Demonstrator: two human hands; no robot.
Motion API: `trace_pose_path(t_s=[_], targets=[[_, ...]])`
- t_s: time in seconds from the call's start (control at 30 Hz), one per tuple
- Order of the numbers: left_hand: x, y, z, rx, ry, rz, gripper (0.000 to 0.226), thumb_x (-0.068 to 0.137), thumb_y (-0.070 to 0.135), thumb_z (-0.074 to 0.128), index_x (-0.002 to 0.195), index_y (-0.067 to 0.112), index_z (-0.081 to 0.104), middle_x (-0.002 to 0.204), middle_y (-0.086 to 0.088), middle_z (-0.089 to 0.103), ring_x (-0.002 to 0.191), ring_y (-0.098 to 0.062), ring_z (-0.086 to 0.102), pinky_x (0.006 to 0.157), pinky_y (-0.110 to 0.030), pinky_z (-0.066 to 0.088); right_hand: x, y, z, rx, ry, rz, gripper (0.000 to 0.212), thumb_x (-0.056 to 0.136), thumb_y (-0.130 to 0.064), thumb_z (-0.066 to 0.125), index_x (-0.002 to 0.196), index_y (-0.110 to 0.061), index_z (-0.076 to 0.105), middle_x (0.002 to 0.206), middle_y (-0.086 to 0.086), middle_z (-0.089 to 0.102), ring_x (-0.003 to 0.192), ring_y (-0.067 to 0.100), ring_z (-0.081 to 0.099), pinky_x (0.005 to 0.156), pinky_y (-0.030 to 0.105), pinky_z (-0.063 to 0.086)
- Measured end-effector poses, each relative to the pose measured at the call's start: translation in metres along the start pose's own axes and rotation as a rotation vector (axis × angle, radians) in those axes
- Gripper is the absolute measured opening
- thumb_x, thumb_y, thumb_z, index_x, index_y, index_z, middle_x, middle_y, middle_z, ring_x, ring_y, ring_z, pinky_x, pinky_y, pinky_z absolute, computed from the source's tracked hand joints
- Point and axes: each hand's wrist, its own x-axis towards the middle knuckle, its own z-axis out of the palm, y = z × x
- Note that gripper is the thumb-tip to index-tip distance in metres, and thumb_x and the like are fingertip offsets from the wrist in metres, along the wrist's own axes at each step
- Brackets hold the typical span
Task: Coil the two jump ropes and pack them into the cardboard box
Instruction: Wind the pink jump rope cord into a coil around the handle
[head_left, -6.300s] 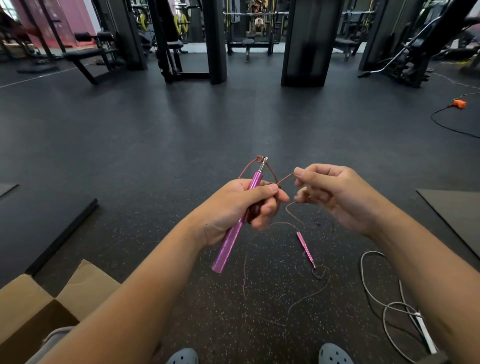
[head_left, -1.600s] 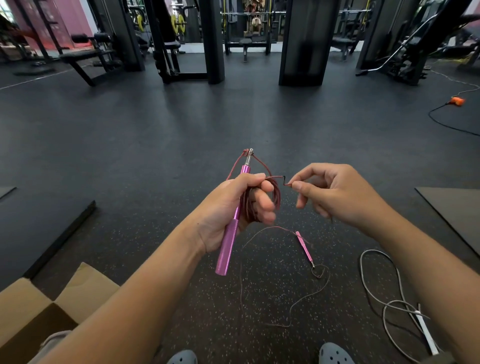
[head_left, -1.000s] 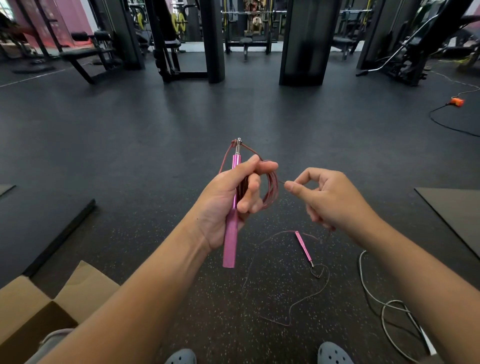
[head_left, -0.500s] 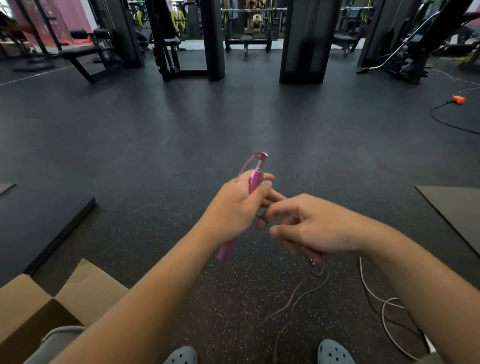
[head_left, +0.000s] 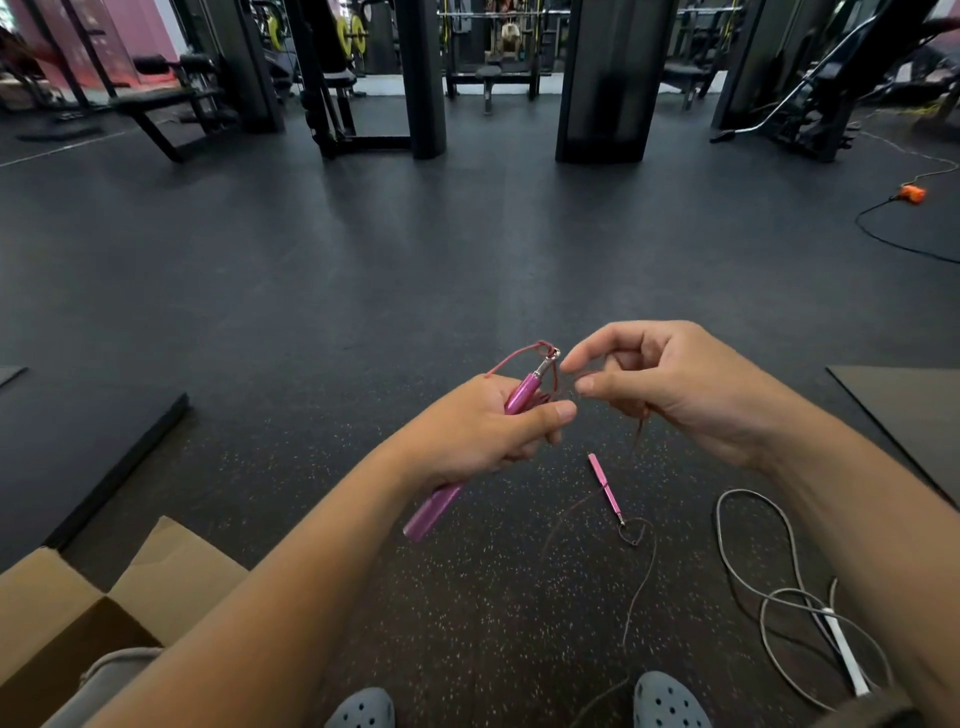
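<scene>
the fingers (head_left: 540, 415) of the left hand (head_left: 478, 431) are wrapped tight around a pink handle (head_left: 522, 395), which tilts up to the right with its metal tip just beside the right hand (head_left: 675, 387). the right hand's thumb and forefinger are pressed together on the thin reddish cord (head_left: 640, 423) close to that tip; the cord drops from there toward the speckled floor (head_left: 467, 597). the second pink handle (head_left: 605, 488) lies on the floor below the hands. the white jump rope (head_left: 779, 597) lies loose on the floor at the right. the open cardboard box (head_left: 171, 571) sits at lower left, well apart from both ropes.
</scene>
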Motion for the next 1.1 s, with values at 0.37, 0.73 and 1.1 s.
trace_pose_path(t_s=[0.37, 0.73, 1.1], targets=[[0.000, 0.004, 0.005, -0.460, -0.027, 0.038, 0.037, 0.101, 0.032, 0.053, 0.097, -0.003, 0.067, 0.058, 0.006, 0.061, 0.040, -0.006, 0.045, 0.053, -0.025, 0.042, 0.007, 0.010, -0.003, -0.241, 0.310, -0.036, 0.027, 0.086, -0.037, 0.079, 0.080, -0.011, 0.071, 0.056, 0.000, 0.067, 0.041, 0.008, 0.037, 0.042, 0.017, 0.030], [-0.002, 0.006, 0.006, -0.708, 0.010, 0.019, 0.029, 0.106, 0.018, 0.045, 0.101, -0.002, 0.066, 0.067, -0.002, 0.069, 0.054, -0.013, 0.066, 0.061, -0.026, 0.057, 0.003, 0.010, -0.002, -0.117, 0.231, 0.045, 0.017, 0.094, -0.028, 0.071, 0.094, -0.012, 0.068, 0.059, 0.006, 0.071, 0.034, 0.015, 0.037, 0.036, 0.018, 0.029], [-0.001, 0.011, -0.001, -0.865, 0.094, 0.029, 0.028, 0.100, 0.023, 0.051, 0.100, -0.002, 0.066, 0.054, 0.006, 0.050, 0.036, -0.004, 0.041, 0.040, -0.018, 0.036, 0.005, 0.013, -0.002, -0.160, 0.190, -0.035, 0.012, 0.101, -0.017, 0.062, 0.101, -0.019, 0.074, 0.074, 0.002, 0.072, 0.048, 0.013, 0.039, 0.044, 0.019, 0.032]])
